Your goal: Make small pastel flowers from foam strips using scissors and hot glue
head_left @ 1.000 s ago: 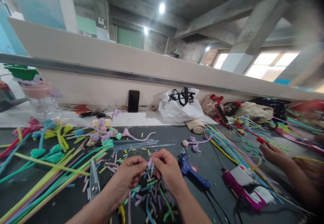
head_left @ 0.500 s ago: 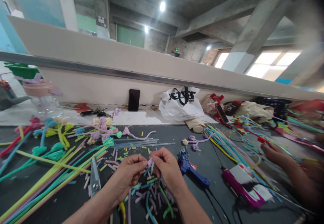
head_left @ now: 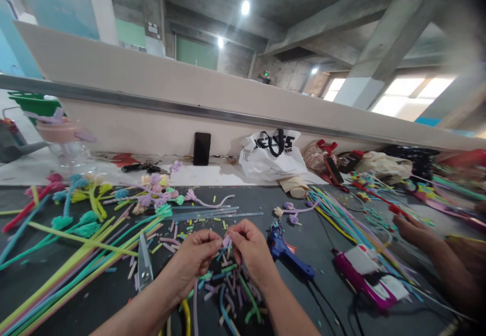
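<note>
My left hand [head_left: 195, 260] and my right hand [head_left: 251, 251] meet at the fingertips over the dark table, both pinched on one small pale purple pipe-cleaner piece [head_left: 226, 241]. Under them lies a heap of short cut pipe-cleaner pieces [head_left: 228, 288] in green, blue and purple. A pair of scissors [head_left: 144, 265] lies flat just left of my left wrist. A blue glue gun [head_left: 285, 251] rests right of my right hand, its cord trailing toward me.
Long pipe cleaners [head_left: 72, 260] fan out at the left, with finished pipe-cleaner flowers [head_left: 152, 194] behind them. A magenta glue gun [head_left: 362, 278], a white bag [head_left: 271, 156] and a black phone [head_left: 201, 149] lie farther off. Another person's hand [head_left: 415, 232] works at the right.
Both hands stay pinched on the purple piece with only slight finger movement. The camera has tipped a little.
</note>
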### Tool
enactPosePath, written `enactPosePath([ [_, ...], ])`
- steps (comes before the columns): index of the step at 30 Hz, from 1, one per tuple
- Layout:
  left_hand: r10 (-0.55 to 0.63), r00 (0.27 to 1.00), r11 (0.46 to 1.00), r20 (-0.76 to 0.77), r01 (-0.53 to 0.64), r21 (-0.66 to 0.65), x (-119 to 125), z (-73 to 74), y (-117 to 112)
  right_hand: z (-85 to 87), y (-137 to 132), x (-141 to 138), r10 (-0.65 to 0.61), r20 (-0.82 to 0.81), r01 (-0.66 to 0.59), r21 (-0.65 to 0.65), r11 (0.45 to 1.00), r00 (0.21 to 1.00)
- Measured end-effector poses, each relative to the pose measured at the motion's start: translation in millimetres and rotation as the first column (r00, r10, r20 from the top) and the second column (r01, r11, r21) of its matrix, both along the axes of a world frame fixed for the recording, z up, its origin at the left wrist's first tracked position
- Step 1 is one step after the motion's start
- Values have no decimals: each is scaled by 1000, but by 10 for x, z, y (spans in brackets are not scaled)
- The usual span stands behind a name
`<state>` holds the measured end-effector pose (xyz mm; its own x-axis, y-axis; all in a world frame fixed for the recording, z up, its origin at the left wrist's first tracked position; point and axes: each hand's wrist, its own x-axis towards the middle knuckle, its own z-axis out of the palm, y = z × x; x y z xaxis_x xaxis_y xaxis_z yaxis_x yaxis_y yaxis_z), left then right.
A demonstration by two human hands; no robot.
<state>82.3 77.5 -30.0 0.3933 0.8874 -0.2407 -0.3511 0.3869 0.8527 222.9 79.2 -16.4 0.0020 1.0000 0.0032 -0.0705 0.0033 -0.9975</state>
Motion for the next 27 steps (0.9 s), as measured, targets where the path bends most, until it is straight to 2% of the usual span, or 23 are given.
enactPosePath([
  [15,12,999,999,-33,-11,38,0,7,11,-22,4,-10,-10,43,9,25,1000,999],
  [27,-14,998,997,-57,18,70,-4,-40,29,17,-4,-22,-20,70,22,-21,1000,997],
])
